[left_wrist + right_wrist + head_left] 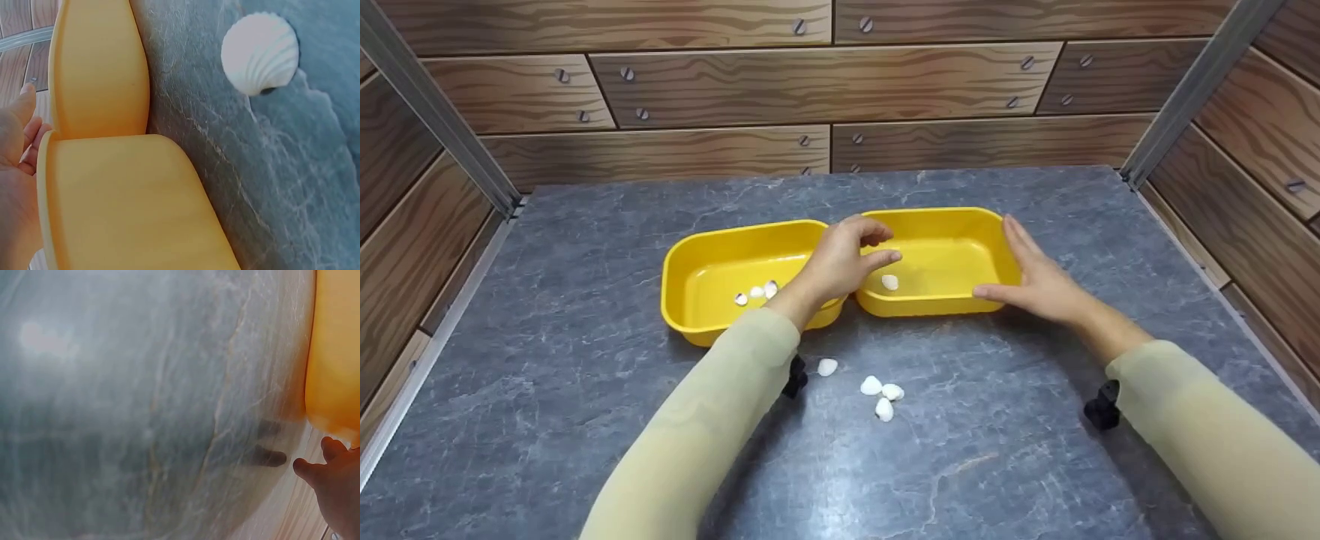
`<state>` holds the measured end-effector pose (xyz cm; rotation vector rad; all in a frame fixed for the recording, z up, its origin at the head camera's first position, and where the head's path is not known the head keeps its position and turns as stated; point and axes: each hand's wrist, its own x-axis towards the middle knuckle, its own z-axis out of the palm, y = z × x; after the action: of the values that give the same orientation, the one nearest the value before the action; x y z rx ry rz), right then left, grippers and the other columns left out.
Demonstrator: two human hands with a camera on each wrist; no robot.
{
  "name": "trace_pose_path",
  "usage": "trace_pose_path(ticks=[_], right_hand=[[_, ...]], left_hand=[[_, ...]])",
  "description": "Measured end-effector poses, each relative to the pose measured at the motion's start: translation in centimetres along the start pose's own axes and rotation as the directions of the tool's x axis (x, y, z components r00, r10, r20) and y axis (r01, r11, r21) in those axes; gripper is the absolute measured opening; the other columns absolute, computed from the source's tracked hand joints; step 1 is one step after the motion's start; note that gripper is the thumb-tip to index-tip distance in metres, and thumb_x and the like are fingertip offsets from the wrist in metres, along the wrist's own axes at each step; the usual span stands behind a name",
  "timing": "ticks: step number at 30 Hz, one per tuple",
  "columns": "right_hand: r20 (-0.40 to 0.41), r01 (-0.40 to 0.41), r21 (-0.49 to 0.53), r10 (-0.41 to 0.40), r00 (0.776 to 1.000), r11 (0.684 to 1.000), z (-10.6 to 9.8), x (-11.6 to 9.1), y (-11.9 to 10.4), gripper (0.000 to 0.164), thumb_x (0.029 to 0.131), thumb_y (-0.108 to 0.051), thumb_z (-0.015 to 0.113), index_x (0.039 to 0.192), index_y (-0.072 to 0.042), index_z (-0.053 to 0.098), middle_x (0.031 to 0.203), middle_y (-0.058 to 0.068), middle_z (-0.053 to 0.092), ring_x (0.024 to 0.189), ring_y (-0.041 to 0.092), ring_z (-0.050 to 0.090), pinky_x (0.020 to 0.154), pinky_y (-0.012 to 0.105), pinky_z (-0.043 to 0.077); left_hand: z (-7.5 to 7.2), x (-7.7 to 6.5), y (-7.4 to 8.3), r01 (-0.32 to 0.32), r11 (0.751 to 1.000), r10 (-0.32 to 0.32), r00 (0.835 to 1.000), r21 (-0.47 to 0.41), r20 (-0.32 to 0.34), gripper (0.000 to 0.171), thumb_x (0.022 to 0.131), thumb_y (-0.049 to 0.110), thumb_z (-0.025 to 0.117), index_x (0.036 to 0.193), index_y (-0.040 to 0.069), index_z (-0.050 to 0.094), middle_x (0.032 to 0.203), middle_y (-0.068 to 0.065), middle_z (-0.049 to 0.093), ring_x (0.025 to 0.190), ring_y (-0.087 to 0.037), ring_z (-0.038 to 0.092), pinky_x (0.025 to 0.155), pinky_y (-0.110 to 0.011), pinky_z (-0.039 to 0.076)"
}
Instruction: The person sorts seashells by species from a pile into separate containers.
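Observation:
Two yellow plastic bins stand side by side, a left bin and a right bin. My left hand hovers over where they meet, thumb pointing right and fingers loosely bent, nothing between them. Just below that hand, one white seashell lies inside the right bin. Several shells, some with dark marks, rest in the left bin, partly hidden by my left wrist. My right hand is spread at the right bin's right end, with straight fingers along the side and the thumb at the front rim.
On the grey marbled table in front of the bins lie a lone shell and a small cluster of shells. Wood-patterned walls with metal corner posts enclose the back and sides.

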<state>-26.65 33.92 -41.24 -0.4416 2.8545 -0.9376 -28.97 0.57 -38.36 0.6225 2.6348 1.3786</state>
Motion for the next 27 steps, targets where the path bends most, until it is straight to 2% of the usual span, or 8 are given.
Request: trace_pose_path(ticks=[6, 12, 17, 22, 24, 27], right_hand=[[0.002, -0.003, 0.004, 0.003, 1.0, 1.0, 0.0, 0.0, 0.1, 0.124, 0.093, -0.052, 0.08, 0.17, -0.01, -0.008, 0.177, 0.009, -0.013, 0.159, 0.051, 0.002, 0.122, 0.074, 0.005], [0.001, 0.0, -0.003, 0.0, 1.0, 1.0, 0.1, 0.0, 0.2, 0.124, 0.092, -0.051, 0.08, 0.17, -0.009, -0.008, 0.177, 0.009, -0.013, 0.159, 0.051, 0.003, 0.122, 0.073, 0.006], [0.001, 0.004, -0.005, -0.004, 1.0, 1.0, 0.1, 0.1, 0.2, 0.123, 0.093, -0.051, 0.08, 0.17, -0.009, -0.007, 0.177, 0.009, -0.013, 0.159, 0.051, 0.003, 0.122, 0.072, 0.007], [-0.001, 0.005, -0.007, -0.005, 1.0, 1.0, 0.1, 0.1, 0.3, 0.124, 0.092, -0.051, 0.08, 0.17, -0.01, -0.007, 0.177, 0.009, -0.013, 0.159, 0.052, 0.004, 0.122, 0.073, 0.008], [-0.003, 0.01, -0.006, -0.01, 1.0, 1.0, 0.2, 0.2, 0.3, 0.124, 0.092, -0.051, 0.08, 0.17, -0.009, -0.007, 0.177, 0.01, -0.012, 0.158, 0.053, 0.005, 0.122, 0.074, 0.008], [-0.005, 0.015, -0.001, -0.015, 1.0, 1.0, 0.2, 0.2, 0.3, 0.124, 0.093, -0.051, 0.08, 0.17, -0.009, -0.007, 0.177, 0.011, -0.012, 0.158, 0.053, 0.005, 0.122, 0.073, 0.008]], left_hand=[[-0.9, -1.1, 0.5, -0.036, 0.996, 0.035, 0.999, -0.083, -0.013, 0.037, 0.1, 0.03, 0.075, 0.131, 0.009, 0.072, 0.132, -0.008, 0.066, 0.124, -0.027, 0.06, 0.11, -0.04, 0.049], [-2.1, -3.3, 1.4, -0.136, 0.986, 0.135, 0.991, -0.091, -0.015, 0.035, 0.101, 0.028, 0.076, 0.13, 0.009, 0.072, 0.125, -0.003, 0.068, 0.117, -0.02, 0.063, 0.106, -0.032, 0.05], [-2.8, -5.7, 1.9, -0.201, 0.974, 0.202, 0.979, -0.104, -0.001, 0.036, 0.1, 0.026, 0.078, 0.13, 0.008, 0.072, 0.124, -0.003, 0.069, 0.116, -0.021, 0.065, 0.104, -0.029, 0.051], [-2.7, -8.5, 1.5, -0.294, 0.949, 0.297, 0.955, -0.115, 0.018, 0.031, 0.097, 0.02, 0.08, 0.124, 0.005, 0.074, 0.118, -0.007, 0.071, 0.109, -0.025, 0.067, 0.102, -0.038, 0.054], [-2.5, -9.6, 1.1, -0.308, 0.943, 0.315, 0.948, -0.124, 0.044, 0.03, 0.097, 0.019, 0.081, 0.122, 0.004, 0.075, 0.116, -0.006, 0.072, 0.106, -0.024, 0.068, 0.101, -0.04, 0.056], [-2.3, -11.2, 0.6, -0.302, 0.946, 0.313, 0.945, -0.116, 0.092, 0.031, 0.096, 0.02, 0.081, 0.123, 0.006, 0.075, 0.117, -0.002, 0.072, 0.107, -0.02, 0.067, 0.101, -0.038, 0.056]])
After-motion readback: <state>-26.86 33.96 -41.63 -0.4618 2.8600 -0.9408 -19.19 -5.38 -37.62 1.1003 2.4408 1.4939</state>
